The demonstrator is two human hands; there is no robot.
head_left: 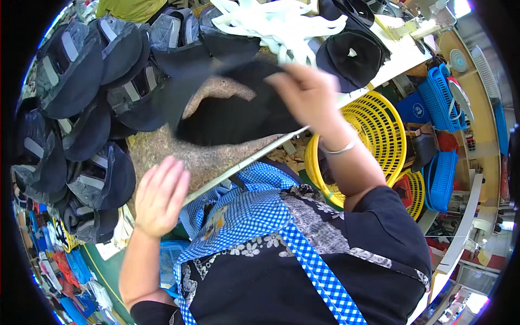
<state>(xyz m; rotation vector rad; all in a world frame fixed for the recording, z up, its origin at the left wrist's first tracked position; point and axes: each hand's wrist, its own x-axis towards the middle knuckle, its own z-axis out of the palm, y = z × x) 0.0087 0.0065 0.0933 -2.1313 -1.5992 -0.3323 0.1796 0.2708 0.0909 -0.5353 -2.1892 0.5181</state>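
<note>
While one left hand (160,197) spreads released, one right hand (314,100) reaches onto one black piece (238,122) over the desk (162,151).
From the head view, the right fingers overlap the piece's right end, but blur leaves me unable to tell whether they grasp it; the piece's left end is smeared too, and whether it touches the desk cannot be told. At least nine curved pieces (76,92) overlap at left, some partly hidden, so the full count is unclear. White strips (281,27) tangle beyond, cut off at the top and uncountable. Two yellow baskets (398,124) show at right, the smaller partly covered, the larger crossed by the right forearm; beyond them are two blue baskets (443,179).
</note>
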